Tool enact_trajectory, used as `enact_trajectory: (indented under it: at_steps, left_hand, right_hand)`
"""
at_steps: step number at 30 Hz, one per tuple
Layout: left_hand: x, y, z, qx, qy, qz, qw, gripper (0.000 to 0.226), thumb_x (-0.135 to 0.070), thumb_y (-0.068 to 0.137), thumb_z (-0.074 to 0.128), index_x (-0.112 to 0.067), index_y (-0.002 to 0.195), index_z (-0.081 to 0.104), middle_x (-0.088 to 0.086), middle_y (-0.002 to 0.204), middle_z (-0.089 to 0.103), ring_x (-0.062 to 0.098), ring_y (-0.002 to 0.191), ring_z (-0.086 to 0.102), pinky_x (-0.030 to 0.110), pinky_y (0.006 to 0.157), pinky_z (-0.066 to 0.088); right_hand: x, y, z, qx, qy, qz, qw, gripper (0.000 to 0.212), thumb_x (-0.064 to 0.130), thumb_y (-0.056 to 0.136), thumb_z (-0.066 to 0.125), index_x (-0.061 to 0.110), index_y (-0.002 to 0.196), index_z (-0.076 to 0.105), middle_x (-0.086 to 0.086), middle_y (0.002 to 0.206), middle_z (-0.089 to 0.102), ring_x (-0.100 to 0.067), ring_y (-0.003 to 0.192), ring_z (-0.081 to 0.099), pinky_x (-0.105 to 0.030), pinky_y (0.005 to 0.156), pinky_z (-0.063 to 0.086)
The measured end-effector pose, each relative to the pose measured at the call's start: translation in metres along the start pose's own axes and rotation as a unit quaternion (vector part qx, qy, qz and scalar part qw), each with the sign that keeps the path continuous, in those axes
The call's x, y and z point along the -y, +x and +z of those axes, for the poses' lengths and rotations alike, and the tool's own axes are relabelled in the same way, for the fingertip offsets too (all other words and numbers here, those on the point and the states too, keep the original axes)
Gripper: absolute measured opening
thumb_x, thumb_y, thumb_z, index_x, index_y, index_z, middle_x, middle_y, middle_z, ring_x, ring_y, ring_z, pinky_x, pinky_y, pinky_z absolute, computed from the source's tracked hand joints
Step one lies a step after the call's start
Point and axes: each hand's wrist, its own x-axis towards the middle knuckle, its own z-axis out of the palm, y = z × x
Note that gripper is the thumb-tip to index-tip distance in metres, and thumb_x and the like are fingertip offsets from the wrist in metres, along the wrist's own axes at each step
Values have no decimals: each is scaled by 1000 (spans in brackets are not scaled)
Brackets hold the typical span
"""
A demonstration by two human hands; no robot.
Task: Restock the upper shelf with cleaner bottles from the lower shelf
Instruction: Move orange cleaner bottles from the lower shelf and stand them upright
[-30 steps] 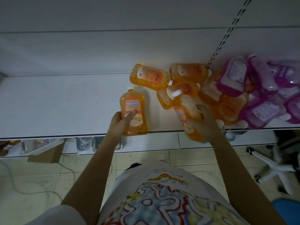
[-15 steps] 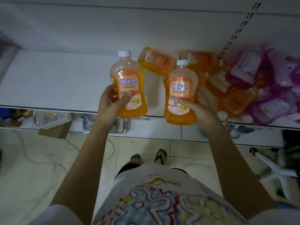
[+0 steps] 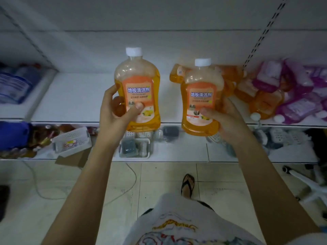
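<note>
I hold two orange cleaner bottles upright in front of the white shelf (image 3: 74, 98). My left hand (image 3: 115, 119) grips the left bottle (image 3: 138, 82) by its lower body, thumb on the label. My right hand (image 3: 228, 122) grips the right bottle (image 3: 201, 89) the same way, a little lower. Both have white caps and orange labels. Behind the right bottle, several more orange bottles (image 3: 247, 89) lie in a heap on the shelf, next to a pile of purple bottles (image 3: 300, 96).
Blue packs (image 3: 14, 85) lie at the shelf's left end. Below it, a lower shelf holds a white perforated basket (image 3: 72, 142), a small tray (image 3: 134, 147) and other small goods. Tiled floor, a cable, my sandalled foot (image 3: 188, 184) and a white chair base (image 3: 309, 184) are beneath.
Both bottles have come up off the shelf from lying or tilted to upright, and have risen toward the camera. The view has shifted down, showing the lower shelf and floor.
</note>
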Motion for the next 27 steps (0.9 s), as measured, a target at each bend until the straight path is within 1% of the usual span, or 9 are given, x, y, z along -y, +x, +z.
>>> enact_trajectory:
  at_steps: [4,6,10,12,14,16,19,23,27]
  left_hand:
    - [-48,-9,-46,20,8,110,994,51,-17,74,69,-18,118,43,-13,92,69,5,86,67,18,66,53]
    - [-79,-7,-66,33,10,166,986,52,-15,74,71,-15,117,42,-17,92,69,3,87,66,17,70,52]
    - [-140,1,-92,45,24,258,965,56,-24,73,69,-13,119,39,-17,98,68,4,93,65,18,75,51]
    - [-164,10,-97,37,38,293,954,60,-28,73,69,-11,121,38,-9,99,67,9,93,66,26,76,54]
    - [-187,21,-98,30,53,319,946,63,-32,73,70,-14,123,37,2,105,64,15,95,65,34,78,55]
    - [-208,33,-95,29,78,344,935,63,-30,75,71,-13,125,37,6,110,62,16,98,65,36,80,55]
    - [-232,54,-87,22,97,363,927,61,-28,78,71,-14,127,37,6,116,60,15,103,62,38,85,54]
    - [-254,87,-70,23,62,353,933,59,-32,78,71,-20,126,39,2,120,59,9,107,60,34,88,53]
    - [-270,128,-49,46,6,306,951,60,-31,76,73,-21,124,40,-8,106,66,4,95,66,21,74,54]
  right_hand:
    - [34,-33,46,-11,-4,-78,997,70,44,44,88,34,107,58,7,106,70,-17,103,64,-29,80,54]
    - [59,-44,66,0,-11,-119,993,71,41,46,88,31,109,56,6,105,70,-18,103,65,-30,81,54]
    - [118,-51,93,26,-25,-190,981,59,10,63,77,17,116,51,3,101,71,-20,97,67,-33,76,55]
    - [149,-51,101,10,-35,-223,974,60,18,59,82,19,113,55,2,101,71,-21,97,67,-35,75,56]
    - [181,-49,107,-15,-60,-259,964,58,27,56,83,25,108,57,6,100,72,-17,97,67,-30,76,55]
    - [211,-44,111,-34,-92,-291,952,59,36,54,84,29,106,58,9,101,71,-15,100,66,-27,80,54]
    - [247,-28,108,-57,-136,-315,937,64,47,47,82,31,104,59,9,103,69,-16,104,63,-30,86,52]
    - [276,0,94,-79,-162,-322,930,54,31,55,78,28,105,58,4,107,65,-19,106,62,-38,92,50]
    - [298,33,70,-90,-153,-313,933,51,17,65,72,21,113,55,-1,113,63,-14,100,65,-26,77,53]
